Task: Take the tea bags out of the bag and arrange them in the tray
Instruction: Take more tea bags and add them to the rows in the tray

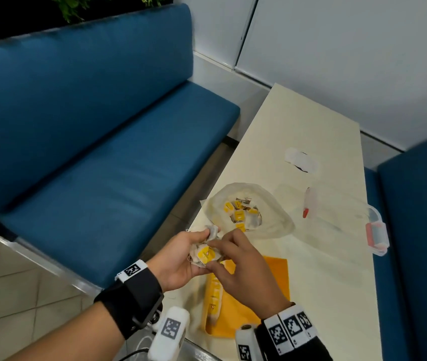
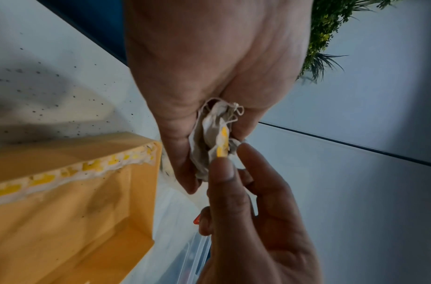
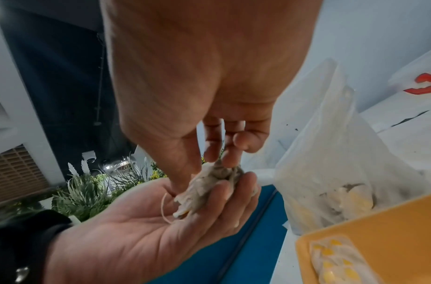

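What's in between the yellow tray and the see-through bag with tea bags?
Both hands: the left hand cups a bunch of tea bags and the right hand picks at it, seen from the head view.

Crinkled translucent plastic bag (image 1: 272,214), papery tea bags (image 1: 204,252), glossy yellow plastic tray (image 1: 272,277).

The left hand (image 1: 181,259) lies in the lower middle of the head view, palm turned up and toward the right, fingers cupped round a small clump of tea bags (image 1: 204,250). Its forearm runs in from the lower left corner, with a black strap round the wrist. The right hand (image 1: 243,267) sits just right of it, back upward, its forearm entering from the lower right edge with a black-and-white patterned band at the wrist. The right thumb and fingertips (image 3: 230,160) point down into the clump and pinch it, while the little finger is curled apart.
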Demonstrator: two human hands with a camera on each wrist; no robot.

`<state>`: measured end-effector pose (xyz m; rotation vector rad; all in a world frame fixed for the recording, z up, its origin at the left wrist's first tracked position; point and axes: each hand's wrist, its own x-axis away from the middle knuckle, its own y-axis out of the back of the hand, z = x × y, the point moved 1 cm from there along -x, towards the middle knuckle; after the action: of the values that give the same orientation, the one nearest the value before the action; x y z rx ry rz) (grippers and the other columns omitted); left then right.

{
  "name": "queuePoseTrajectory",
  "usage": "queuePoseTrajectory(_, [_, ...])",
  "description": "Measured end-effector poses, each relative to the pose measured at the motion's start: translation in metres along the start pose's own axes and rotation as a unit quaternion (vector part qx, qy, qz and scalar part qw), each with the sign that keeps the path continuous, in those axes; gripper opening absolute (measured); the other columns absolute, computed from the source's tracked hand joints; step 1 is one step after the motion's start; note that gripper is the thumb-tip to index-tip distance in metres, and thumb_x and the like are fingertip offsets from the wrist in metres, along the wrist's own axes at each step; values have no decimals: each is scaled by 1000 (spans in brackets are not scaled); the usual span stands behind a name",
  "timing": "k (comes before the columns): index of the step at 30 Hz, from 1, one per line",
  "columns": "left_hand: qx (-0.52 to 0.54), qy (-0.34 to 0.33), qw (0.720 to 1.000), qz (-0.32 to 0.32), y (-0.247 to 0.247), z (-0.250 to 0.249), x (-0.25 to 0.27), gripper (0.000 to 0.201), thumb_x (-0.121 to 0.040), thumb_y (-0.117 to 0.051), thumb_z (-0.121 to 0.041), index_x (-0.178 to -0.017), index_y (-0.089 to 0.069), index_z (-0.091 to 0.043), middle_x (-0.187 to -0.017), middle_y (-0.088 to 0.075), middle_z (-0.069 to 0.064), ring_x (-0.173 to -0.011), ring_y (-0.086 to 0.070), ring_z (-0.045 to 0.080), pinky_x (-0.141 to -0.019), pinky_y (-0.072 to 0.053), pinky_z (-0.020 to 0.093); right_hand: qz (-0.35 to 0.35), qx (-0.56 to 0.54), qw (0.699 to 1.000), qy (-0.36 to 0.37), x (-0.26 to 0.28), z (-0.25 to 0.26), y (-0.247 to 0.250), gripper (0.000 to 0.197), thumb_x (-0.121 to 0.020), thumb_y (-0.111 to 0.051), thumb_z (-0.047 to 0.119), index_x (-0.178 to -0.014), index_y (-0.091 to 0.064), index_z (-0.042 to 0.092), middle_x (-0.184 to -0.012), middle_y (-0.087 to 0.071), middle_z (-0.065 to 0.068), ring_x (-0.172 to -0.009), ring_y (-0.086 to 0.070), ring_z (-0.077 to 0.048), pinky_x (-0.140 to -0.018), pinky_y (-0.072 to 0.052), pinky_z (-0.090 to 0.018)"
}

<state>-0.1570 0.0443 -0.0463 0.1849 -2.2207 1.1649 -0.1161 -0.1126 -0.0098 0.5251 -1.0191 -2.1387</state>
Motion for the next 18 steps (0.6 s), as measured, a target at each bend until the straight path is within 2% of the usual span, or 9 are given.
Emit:
queuePoseTrajectory(5, [-1, 5, 1000, -10, 9, 8, 4, 34, -107, -44, -28, -124, -69, -12, -110, -73, 14, -85, -74, 27, -93, -55, 47, 21, 6, 1000, 3, 0, 1, -6, 29, -94, -60, 26, -123, -65, 30, -101, -49, 19, -95, -54, -2, -81, -50, -21])
queuePoseTrajectory(8, [-6, 13, 1000, -11, 13, 11, 6, 33, -107, -45, -29, -123, -69, -12, -111, -72, 14, -88, -71, 28, -93, -56, 48, 58, 36, 998, 1, 0, 2, -9, 35, -94, -57, 18, -126, -62, 32, -111, -55, 14, -103, -56, -8, -83, -44, -18])
queuePoseTrajectory(11, [-5, 21, 1000, -9, 15, 12, 7, 34, -107, -44, -30, -125, -67, -12, -113, -69, 15, -90, -69, 30, -85, -61, 47, 94, 61, 994, -5, 0, 4, -10, 41, -94, -57, 14, -130, -59, 34, -118, -54, 9, -103, -57, -12, -77, -40, -16])
queuePoseTrajectory(13, [0, 28, 1000, -6, 16, 12, 8, 34, -107, -44, -29, -125, -66, -12, -113, -68, 15, -90, -70, 29, -82, -61, 46, 113, 85, 990, -3, 1, 6, -10, 41, -94, -57, 15, -130, -59, 35, -116, -50, 7, -100, -56, -13, -73, -36, -15])
queuePoseTrajectory(16, [-7, 34, 999, -6, 17, 12, 9, 33, -107, -44, -30, -121, -67, -12, -108, -71, 14, -88, -72, 28, -79, -61, 44, 109, 99, 989, -1, 1, 7, -9, 31, -94, -61, 20, -123, -63, 32, -110, -45, 7, -93, -55, -13, -67, -32, -8])
queuePoseTrajectory(18, [-14, 33, 999, -9, 17, 12, 9, 32, -107, -45, -30, -119, -68, -12, -103, -71, 13, -87, -71, 28, -79, -60, 44, 91, 103, 991, 2, 2, 8, -7, 24, -92, -64, 22, -115, -64, 28, -109, -45, 9, -90, -56, -12, -67, -37, -10])
